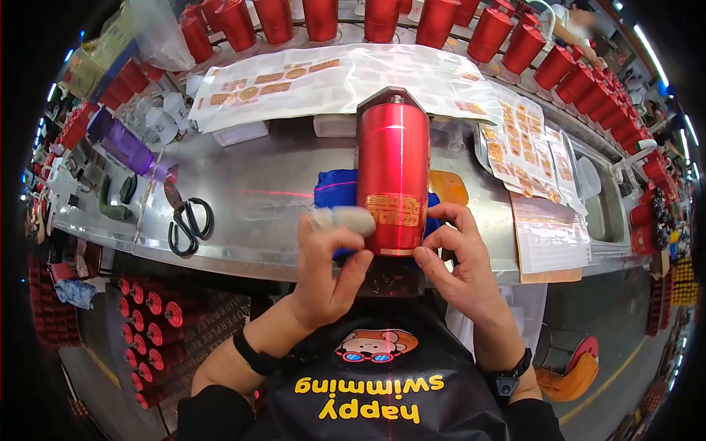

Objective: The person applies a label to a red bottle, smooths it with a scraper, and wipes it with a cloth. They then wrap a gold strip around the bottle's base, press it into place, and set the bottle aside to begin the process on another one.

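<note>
A shiny red metal canister point(395, 158) lies in a dark holder, its bottom end towards me. Near that end it carries a gold patterned sticker point(393, 211). A red laser line runs lengthwise along it. My left hand point(329, 272) is at its left side, fingers curled around a whitish-grey, rounded, cloth-like piece point(344, 219) that meets the sticker's left edge; motion blurs it. On the other side, my right hand point(460, 253) is closed on the canister's lower right edge, thumb near the rim. Blue cloth point(336, 189) shows beneath the canister.
Black-handled scissors point(190, 220) and a purple bottle point(125, 147) lie to the left. Gold sticker sheets point(526, 140) lie right, beside a sink point(607, 198). A white sheet point(294, 81) spans the back. Red canisters point(382, 18) line a curved conveyor behind.
</note>
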{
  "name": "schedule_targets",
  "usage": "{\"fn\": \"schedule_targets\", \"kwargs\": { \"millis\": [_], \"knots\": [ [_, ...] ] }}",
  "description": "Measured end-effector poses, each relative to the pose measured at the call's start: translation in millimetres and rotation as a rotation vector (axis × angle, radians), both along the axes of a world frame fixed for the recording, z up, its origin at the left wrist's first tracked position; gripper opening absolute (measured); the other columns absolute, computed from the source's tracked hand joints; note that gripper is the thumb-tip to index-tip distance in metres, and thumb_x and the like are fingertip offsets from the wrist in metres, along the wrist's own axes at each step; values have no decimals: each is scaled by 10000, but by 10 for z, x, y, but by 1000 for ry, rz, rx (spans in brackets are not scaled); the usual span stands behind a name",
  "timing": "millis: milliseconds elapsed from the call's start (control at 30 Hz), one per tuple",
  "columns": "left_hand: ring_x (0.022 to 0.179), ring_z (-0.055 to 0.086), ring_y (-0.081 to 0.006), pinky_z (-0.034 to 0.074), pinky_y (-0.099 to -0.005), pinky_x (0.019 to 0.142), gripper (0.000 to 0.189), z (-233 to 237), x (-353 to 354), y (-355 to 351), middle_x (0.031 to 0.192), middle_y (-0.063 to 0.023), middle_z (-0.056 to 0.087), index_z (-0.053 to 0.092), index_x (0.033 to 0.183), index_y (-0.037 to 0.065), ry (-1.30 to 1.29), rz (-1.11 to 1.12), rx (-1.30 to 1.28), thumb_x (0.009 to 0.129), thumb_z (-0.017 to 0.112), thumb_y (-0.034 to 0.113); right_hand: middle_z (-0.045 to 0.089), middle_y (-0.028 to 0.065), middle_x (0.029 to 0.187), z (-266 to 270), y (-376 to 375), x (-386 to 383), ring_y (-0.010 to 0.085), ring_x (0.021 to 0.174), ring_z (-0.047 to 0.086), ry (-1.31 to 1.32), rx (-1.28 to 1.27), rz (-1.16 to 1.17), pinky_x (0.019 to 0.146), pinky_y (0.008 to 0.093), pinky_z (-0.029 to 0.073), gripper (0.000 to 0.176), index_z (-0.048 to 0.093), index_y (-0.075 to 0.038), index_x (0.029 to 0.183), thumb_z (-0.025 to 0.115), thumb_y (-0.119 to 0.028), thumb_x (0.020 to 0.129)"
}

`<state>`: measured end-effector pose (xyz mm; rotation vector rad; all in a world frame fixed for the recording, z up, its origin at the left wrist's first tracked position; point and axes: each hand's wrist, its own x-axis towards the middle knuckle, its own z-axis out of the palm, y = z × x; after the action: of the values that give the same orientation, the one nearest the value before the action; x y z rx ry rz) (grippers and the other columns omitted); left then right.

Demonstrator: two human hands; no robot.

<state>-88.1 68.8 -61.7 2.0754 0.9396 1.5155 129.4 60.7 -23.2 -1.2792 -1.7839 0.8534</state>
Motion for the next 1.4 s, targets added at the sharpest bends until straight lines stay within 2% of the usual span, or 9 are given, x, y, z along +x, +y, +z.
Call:
{"fn": "schedule_targets", "kwargs": {
  "millis": [133, 167, 467, 767, 967, 1100, 1200, 1300, 1400],
  "knots": [
    [876, 557, -300, 465, -430, 768, 333, 1, -150, 99, 982, -101, 668, 580, 1018, 84, 210, -116, 277, 719, 714, 28, 511, 192, 1161, -57, 95, -106, 311, 1112, 536, 10, -19, 17, 912, 368, 448, 142, 629, -22, 837, 724, -127, 837],
    [916, 554, -286, 466, -435, 786, 365, 12, -155, 105, 1005, -97, 663, 585, 1006, 99, 230, -106, 290, 669, 710, 40, 507, 190, 1164, -55, 100, -94, 312, 1120, 532, 10, -25, 31, 922, 371, 442, 149, 626, -23, 842, 722, -138, 845],
    [933, 531, -264, 460, -420, 795, 301, 95, -100, 160, 1069, -78, 663, 589, 995, 113, 360, -132, 344, 714, 693, 87, 477, 169, 1204, 16, 123, 114, 308, 1149, 501, 65, -129, 158, 956, 380, 419, 177, 606, -45, 868, 706, -189, 889],
    [975, 493, -186, 420, -356, 848, 246, 170, 10, 281, 909, 47, 571, 624, 979, 221, 562, -178, 478, 736, 655, 201, 478, 165, 1222, -17, 215, 222, 303, 1147, 494, 45, -185, 200, 937, 369, 426, 162, 599, -52, 856, 715, -164, 871],
    [875, 508, -186, 445, -334, 724, 219, 124, 52, 342, 932, 36, 590, 637, 929, 211, 532, -200, 550, 713, 667, 193, 473, 157, 1206, -15, 211, 255, 295, 1171, 467, 37, -184, 230, 939, 359, 417, 152, 609, -55, 857, 714, -164, 868],
    [800, 528, -199, 438, -324, 657, 284, 9, 33, 274, 825, 29, 568, 643, 926, 208, 363, -148, 468, 658, 716, 149, 472, 147, 1176, -68, 190, 338, 287, 1161, 463, 57, -143, 247, 938, 358, 414, 158, 613, -54, 849, 712, -176, 871],
    [802, 530, -196, 438, -327, 637, 285, 104, 45, 238, 828, 32, 567, 641, 933, 208, 462, -176, 526, 663, 712, 151, 470, 142, 1163, -67, 148, 390, 277, 1140, 470, 78, -167, 244, 935, 352, 414, 161, 616, -52, 847, 712, -180, 871],
    [803, 533, -199, 438, -330, 631, 274, 146, 127, 244, 840, 29, 574, 643, 919, 206, 537, -167, 598, 660, 714, 148, 459, 95, 1182, -48, 127, 384, 209, 1135, 450, 100, -221, 245, 977, 335, 361, 198, 594, -63, 826, 704, -212, 895],
    [807, 531, -196, 439, -328, 648, 271, 129, 120, 256, 853, 28, 574, 642, 925, 214, 508, -193, 570, 669, 707, 154, 464, 95, 1171, -25, 111, 404, 207, 1128, 452, 75, -193, 238, 963, 329, 364, 199, 593, -62, 825, 700, -214, 898]
  ]
}}
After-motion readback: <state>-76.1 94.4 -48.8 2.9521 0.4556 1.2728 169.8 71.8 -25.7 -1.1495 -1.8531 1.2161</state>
